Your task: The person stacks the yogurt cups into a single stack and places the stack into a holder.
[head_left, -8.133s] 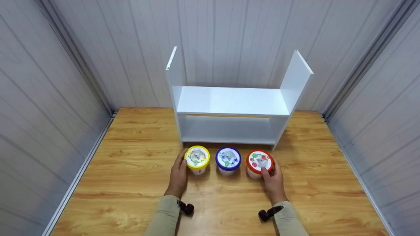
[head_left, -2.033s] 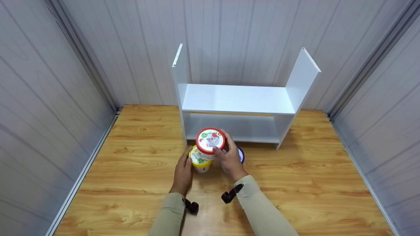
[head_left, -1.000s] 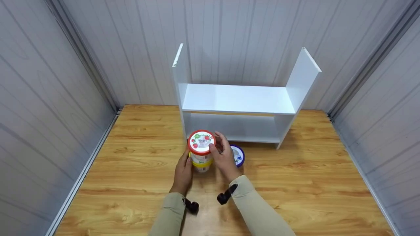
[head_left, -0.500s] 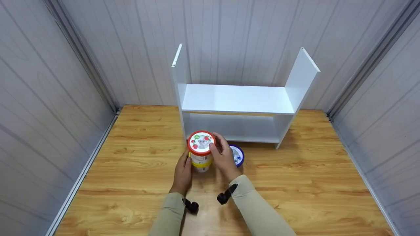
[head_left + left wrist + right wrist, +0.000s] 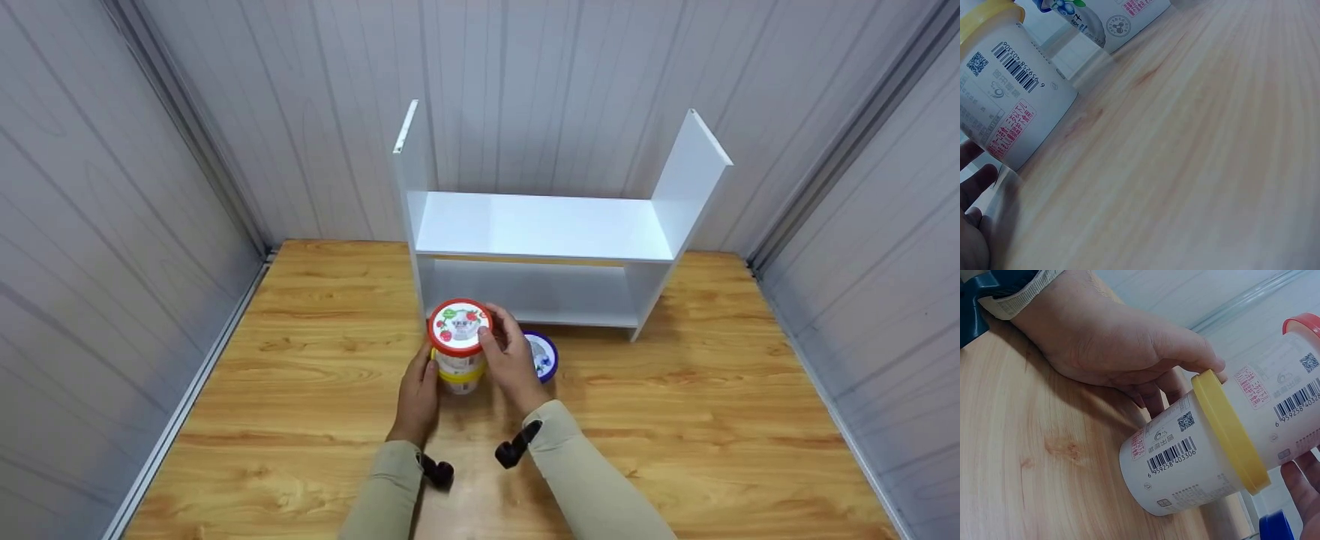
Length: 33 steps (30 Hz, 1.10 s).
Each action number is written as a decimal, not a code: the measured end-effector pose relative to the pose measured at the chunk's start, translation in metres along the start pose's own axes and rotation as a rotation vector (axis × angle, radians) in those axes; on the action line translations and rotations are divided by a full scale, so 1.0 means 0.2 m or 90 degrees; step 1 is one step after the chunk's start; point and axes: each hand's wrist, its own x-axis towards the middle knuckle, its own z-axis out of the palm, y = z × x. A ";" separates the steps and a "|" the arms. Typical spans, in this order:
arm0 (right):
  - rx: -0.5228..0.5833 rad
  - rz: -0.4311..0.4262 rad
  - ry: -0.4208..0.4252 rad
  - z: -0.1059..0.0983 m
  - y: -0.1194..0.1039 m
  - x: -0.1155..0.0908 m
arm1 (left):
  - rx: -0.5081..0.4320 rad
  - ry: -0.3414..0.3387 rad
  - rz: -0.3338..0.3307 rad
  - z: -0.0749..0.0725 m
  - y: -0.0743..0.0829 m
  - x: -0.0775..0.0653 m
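Three tubs on a wood table (image 5: 330, 375), lower middle of the head frame. Red tub (image 5: 460, 327): strawberry-printed lid, upright on the lid of the yellow tub (image 5: 460, 381), just below and left of frame centre. Yellow tub: base on the table, barcode and small print on its wall in both wrist views. Blue tub (image 5: 544, 356): just right of the stack, partly hidden behind the right hand (image 5: 515, 364). Right hand: grips the red tub at its right side, thumb at the lid's rim, fingers bent round behind. Left hand (image 5: 418, 394): holds the yellow tub at its left side, thumb at the lid's edge in the right wrist view, other fingers curved round the wall; fingertips slightly apart, lower left of the left wrist frame. One white shelf (image 5: 545, 225): upper middle to centre, behind the tubs, two boards between side panels; red lid overlaps its lower left corner in the head frame. Two beige sleeves (image 5: 382, 487) at the bottom edge, a black camera (image 5: 437, 472) at each wrist. Pale panelled walls (image 5: 630, 75): top and both sides.
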 end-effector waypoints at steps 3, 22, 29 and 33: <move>0.002 -0.012 0.007 0.00 0.03 0.00 | -0.006 0.013 0.001 0.02 -0.07 0.02; 0.013 -0.084 0.017 -0.12 -0.02 -0.05 | 0.015 0.019 0.018 0.03 -0.16 0.05; -0.032 -0.155 0.035 -0.24 -0.08 -0.11 | 0.013 0.022 0.016 0.03 -0.16 0.04; -0.040 -0.166 0.058 -0.30 -0.04 -0.11 | 0.008 0.022 0.022 0.03 -0.17 0.04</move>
